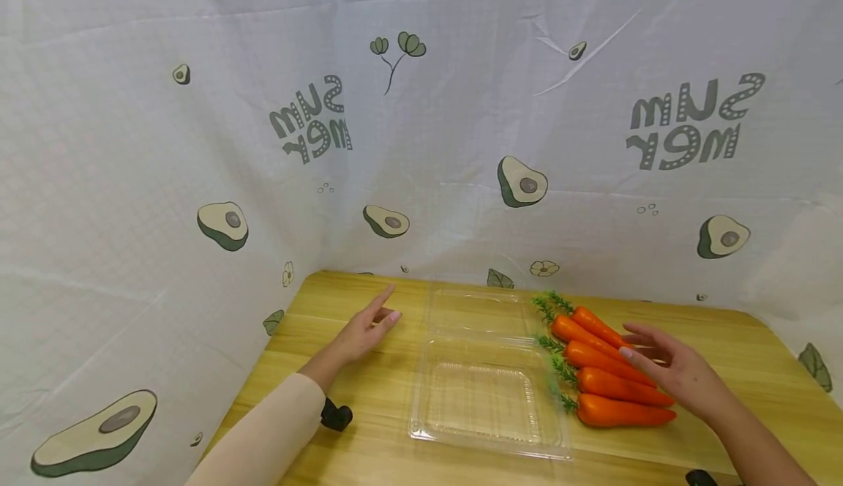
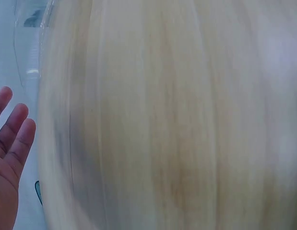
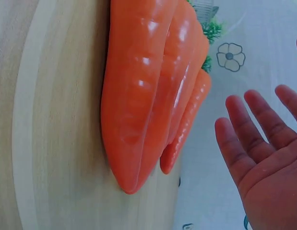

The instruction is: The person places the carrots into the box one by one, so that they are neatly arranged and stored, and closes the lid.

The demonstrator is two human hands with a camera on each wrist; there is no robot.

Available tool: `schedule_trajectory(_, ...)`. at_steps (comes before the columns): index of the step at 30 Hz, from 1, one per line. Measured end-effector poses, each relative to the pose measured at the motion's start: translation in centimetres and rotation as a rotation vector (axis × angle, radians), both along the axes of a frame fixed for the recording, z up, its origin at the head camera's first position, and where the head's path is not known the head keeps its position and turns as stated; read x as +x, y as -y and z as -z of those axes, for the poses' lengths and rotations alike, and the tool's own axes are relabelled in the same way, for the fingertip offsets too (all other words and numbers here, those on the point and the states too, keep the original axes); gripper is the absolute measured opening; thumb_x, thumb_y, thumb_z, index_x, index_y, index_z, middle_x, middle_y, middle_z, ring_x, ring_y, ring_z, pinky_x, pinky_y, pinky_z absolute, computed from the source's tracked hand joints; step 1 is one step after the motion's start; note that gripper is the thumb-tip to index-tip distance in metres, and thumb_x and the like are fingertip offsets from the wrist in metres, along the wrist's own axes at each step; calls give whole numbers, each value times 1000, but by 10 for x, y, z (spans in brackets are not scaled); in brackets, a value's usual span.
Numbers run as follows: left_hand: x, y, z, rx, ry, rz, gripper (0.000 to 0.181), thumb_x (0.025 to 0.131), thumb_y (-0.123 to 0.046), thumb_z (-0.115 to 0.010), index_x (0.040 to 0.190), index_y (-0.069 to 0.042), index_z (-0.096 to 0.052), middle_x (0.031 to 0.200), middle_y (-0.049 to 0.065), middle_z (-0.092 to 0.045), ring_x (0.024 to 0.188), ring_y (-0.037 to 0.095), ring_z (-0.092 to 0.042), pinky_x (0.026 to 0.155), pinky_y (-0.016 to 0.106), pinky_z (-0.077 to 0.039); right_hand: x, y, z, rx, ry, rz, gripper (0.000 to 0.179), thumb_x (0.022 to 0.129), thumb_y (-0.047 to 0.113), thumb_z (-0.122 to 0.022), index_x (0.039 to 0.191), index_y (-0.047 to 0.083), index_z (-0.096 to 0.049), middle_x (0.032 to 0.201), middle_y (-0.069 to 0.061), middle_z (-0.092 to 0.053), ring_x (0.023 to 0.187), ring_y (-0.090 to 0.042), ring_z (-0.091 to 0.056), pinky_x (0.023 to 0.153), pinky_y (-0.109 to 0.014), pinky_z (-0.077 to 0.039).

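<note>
Several orange carrots [image 1: 619, 385] with green leafy tops lie side by side on the right of the wooden table, their tips pointing right. My right hand [image 1: 681, 369] is held at the tip end of the farther carrots, fingers extended and nothing in its grasp. In the right wrist view its palm [image 3: 278, 177] faces the camera beside the carrots [image 3: 148, 86]. A clear plastic clamshell box [image 1: 484, 398] lies opened flat left of the carrots, its lid [image 1: 481, 314] toward the back. My left hand [image 1: 369, 329], holding nothing, is left of the box with the index finger extended.
A white curtain [image 1: 448, 120] printed with avocados and lettering hangs behind the table and along its left side. The wooden table [image 1: 375, 413] has rounded back corners. Black wrist cameras [image 1: 336, 416] show beneath the forearms.
</note>
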State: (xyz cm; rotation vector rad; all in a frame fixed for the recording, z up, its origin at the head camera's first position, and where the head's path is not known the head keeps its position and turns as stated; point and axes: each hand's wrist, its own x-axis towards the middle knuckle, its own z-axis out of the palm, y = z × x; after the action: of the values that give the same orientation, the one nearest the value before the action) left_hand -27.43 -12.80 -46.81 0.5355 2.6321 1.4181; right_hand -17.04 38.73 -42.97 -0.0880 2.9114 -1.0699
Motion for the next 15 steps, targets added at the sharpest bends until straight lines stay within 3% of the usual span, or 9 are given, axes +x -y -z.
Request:
schedule_trajectory(4,4,-6,2,27,-4,42,65,107,-38,-51,164,-26,-23,134,10,-68,129,31,-61,112,58,-43,3,0,0,-16,34,-8,61,105,38,-58,150,-2,-44,138,-28,-60,101,0,-64,75,-20,-55)
schedule_trajectory(7,8,-10,2,44,6,74,65,108,-38,-51,164,-26,-23,133,10,-68,128,31,-62,111,58,-43,6,0,0,-23,68,-17,59,105,38,-58,146,-2,-49,137,-26,-62,98,9,-59,76,-19,-55)
schedule_trajectory(12,15,-16,6,54,28,100,65,107,-38,-52,164,-26,-24,131,9,-69,126,29,-62,111,57,-43,10,1,1,-16,132,-27,59,103,42,-60,144,1,-53,138,-22,-63,96,19,-52,78,-18,-53)
schedule_trajectory(15,19,-19,9,70,39,108,66,107,-38,-53,164,-23,-23,131,9,-70,125,28,-63,111,57,-43,12,1,2,-16,169,-33,61,103,43,-59,146,0,-52,140,-22,-62,99,15,-55,79,-17,-53)
